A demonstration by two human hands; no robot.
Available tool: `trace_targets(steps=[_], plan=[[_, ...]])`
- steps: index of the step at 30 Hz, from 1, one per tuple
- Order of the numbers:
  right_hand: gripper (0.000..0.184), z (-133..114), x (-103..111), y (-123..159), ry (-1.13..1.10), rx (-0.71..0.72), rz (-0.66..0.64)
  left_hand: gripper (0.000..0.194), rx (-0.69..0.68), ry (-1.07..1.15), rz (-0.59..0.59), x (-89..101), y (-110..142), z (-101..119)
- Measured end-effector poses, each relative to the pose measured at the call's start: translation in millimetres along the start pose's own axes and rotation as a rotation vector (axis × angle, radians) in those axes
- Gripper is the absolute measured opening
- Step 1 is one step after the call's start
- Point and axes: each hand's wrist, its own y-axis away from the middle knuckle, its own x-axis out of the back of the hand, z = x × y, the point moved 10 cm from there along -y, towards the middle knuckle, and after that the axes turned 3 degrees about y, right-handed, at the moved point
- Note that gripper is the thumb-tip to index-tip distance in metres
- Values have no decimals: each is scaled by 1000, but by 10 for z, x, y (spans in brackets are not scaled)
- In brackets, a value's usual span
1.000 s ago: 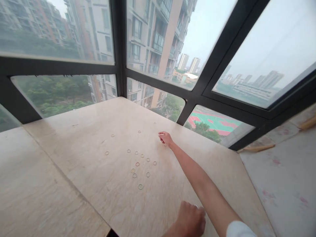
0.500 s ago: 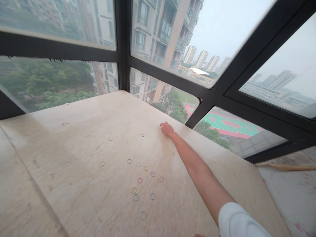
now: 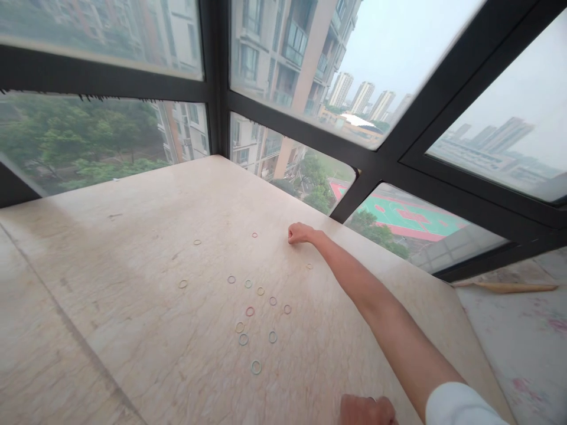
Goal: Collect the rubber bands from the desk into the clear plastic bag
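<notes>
My right hand [image 3: 299, 233] reaches far out over a beige marble sill [image 3: 133, 236], its fingers curled shut near the window side; what it holds, if anything, is too small to see. A red rubber band [image 3: 254, 235] lies just left of it and another band [image 3: 309, 266] sits beside my forearm. Several small coloured rubber bands [image 3: 257, 307] are scattered in the middle of the sill. My left hand [image 3: 367, 410] rests at the bottom edge, fingers closed in a loose fist.
Dark-framed windows [image 3: 217, 88] wrap the sill's far sides, with buildings and a sports court outside. A seam [image 3: 66, 319] crosses the sill at left. A floor with a wooden stick [image 3: 505, 287] lies to the right.
My right hand reached farther toward the window, then drew back slightly with fingers curled. My left hand dropped out of view and has come back at the bottom. The view shifted closer.
</notes>
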Motion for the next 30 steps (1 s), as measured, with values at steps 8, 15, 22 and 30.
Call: trace_targets(steps=[8, 15, 22, 30], plan=[[12, -129, -89, 1012, -660, 102, 129, 13, -130, 36, 241, 340, 260, 40], [24, 28, -107, 2230, -1124, 121, 356, 19, -178, 47, 460, 544, 367, 86], [32, 450, -258, 3389, -1378, 16, 625, 26, -248, 111, 631, 682, 446, 107], [37, 927, -690, 4660, -1368, -203, 823, 30, -294, 123, 722, 744, 429, 88]])
